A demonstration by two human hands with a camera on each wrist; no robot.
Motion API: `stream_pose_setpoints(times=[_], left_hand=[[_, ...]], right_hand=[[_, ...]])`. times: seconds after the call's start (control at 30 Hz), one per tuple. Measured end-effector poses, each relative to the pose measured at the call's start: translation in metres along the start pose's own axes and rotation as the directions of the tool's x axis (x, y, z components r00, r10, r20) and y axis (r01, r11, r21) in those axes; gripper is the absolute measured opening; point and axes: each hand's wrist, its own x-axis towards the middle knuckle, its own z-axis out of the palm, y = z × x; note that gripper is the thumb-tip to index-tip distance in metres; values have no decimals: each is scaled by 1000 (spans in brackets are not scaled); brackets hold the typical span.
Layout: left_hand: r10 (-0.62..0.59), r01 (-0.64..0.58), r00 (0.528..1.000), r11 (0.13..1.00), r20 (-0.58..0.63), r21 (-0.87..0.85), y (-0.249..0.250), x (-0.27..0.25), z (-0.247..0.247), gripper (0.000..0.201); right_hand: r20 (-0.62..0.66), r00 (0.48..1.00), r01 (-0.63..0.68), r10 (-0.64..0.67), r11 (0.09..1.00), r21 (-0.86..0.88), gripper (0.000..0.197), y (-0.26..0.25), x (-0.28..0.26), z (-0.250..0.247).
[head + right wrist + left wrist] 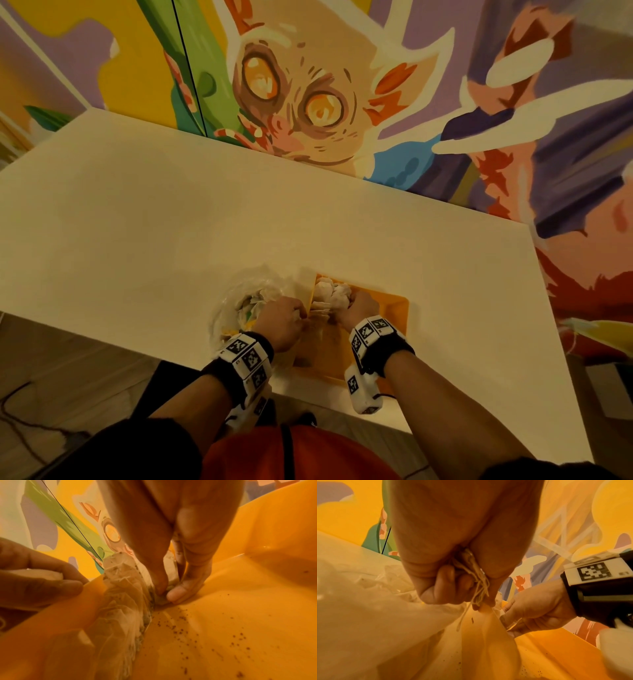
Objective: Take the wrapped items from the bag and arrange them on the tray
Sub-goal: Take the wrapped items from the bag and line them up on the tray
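The wrapped items (331, 292) are sitting in a small heap at the far left end of the yellow tray (394, 310), pale papery bundles bunched against each other. From the right wrist view they're looking like thin translucent sachets with dark flecks showing through, leaning along the tray's left wall. The right hand (361, 305) is reaching into that heap, and its thumb and fingertips (176, 594) are pinching the bottom of one bundle right down on the tray floor, so it's holding a wrapped item, not just touching it. Loose dark crumbs (181, 627) are lying scattered over the tray floor near it.

The left hand (281, 320) is sitting just beside the tray's left rim, between the tray and the clear plastic bag (239, 298). In the left wrist view its fingers are curling tight around a tangle of thin white strings (477, 582), which are hanging down out of the fist. Can't tell what's on the end of those strings. The bag is lying crumpled and open on the table, just left of the tray, with more pale wrapped stuff showing inside it.

Everything's sitting on a plain white table (171, 212), close to its near edge. Both wrists are wearing black bands with white marker blocks (368, 330). Behind the table a colourful wall mural (308, 96) with a big-eyed animal is filling the background.
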Motion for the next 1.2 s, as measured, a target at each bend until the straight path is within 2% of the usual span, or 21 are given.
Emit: stream_pose_setpoints(times=[0.13, 0.23, 0.3, 0.33, 0.4, 0.47, 0.53, 0.6, 0.7, 0.83, 0.93, 1.07, 1.13, 1.2], left_hand=[[2, -2, 1000, 1000, -11, -23, -5, 0, 1, 22], [-30, 28, 999, 993, -20, -112, -11, 0, 1, 17], [-73, 62, 997, 970, -39, -237, -15, 1, -1, 18], [-107, 91, 994, 937, -28, -337, -16, 1, -3, 22], [-175, 171, 983, 804, 48, -569, -16, 0, -9, 31], [-211, 221, 972, 647, 107, -730, -17, -1, -16, 41], [-244, 259, 959, 555, 143, -790, -18, 0, -21, 52], [-253, 298, 949, 514, 190, -804, -17, 0, -24, 63], [-221, 320, 946, 504, 239, -802, -14, 0, -26, 72], [-168, 316, 949, 509, 268, -801, -14, -1, -27, 79], [-150, 301, 953, 534, 262, -790, -16, -2, -29, 78], [-108, 268, 961, 577, 254, -772, -17, -8, -34, 67], [-59, 236, 967, 562, 247, -792, -16, -13, -38, 58], [-46, 180, 980, 613, 193, -769, -15, -18, -40, 38]], right_hand=[[57, 998, 38, -39, 999, 20, 15, 5, -5, -5], [85, 995, 49, -55, 996, 81, 17, 12, -4, -5], [119, 992, 35, -49, 992, 123, 28, 17, -3, -6], [124, 992, 14, -31, 990, 137, 38, 21, -1, -6], [82, 997, -11, 2, 994, 107, 44, 23, -2, -9], [-23, 999, 37, -35, 998, 60, 33, 20, -9, -17], [-132, 980, 166, -151, 981, 105, 17, 9, -25, -25], [-184, 940, 326, -289, 919, 223, 10, -9, -47, -28], [-59, 889, 441, -454, 813, 381, 12, -30, -68, -18], [92, 862, 442, -499, 826, 349, 34, -40, -80, -6], [124, 863, 428, -490, 838, 338, 33, -41, -79, 0], [76, 892, 377, -445, 826, 419, 15, -39, -71, 4], [76, 911, 317, -405, 807, 499, 16, -39, -69, 2], [87, 926, 242, -367, 755, 609, 20, -39, -70, 0]])
